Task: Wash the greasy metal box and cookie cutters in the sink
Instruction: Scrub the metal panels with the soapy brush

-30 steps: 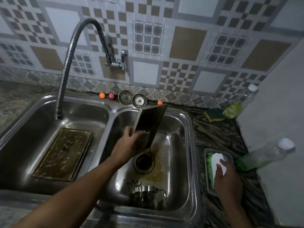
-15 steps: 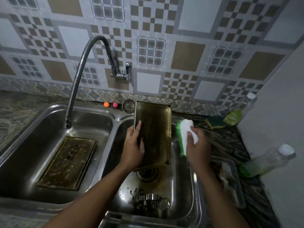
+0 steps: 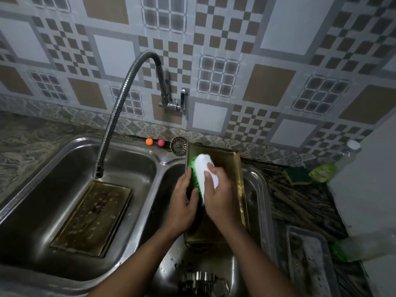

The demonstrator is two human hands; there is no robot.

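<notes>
The greasy, brass-toned rectangular metal box [image 3: 231, 168] tilts over my right sink basin [image 3: 259, 189], my left hand [image 3: 184, 209] curled round its left edge; my right hand [image 3: 220, 200], knuckles up, clasps a white-backed green brush [image 3: 205, 170] against its inside.

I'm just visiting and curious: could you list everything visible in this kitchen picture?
sink: 1, steel, centre
tap: 1, chrome, wall
box: 1, brassy, right basin
tray: 1, greasy, left basin
brush: 1, white-green, on box
cutters: several, silver, right basin
balls: 2, orange, pink, back ledge
strainer: 1, steel, beside balls
sponge: 1, green, right counter
bottles: 2, clear, right counter
dish: 1, grey, right counter
left hand: 1, holds box
right hand: 1, grips brush
</notes>
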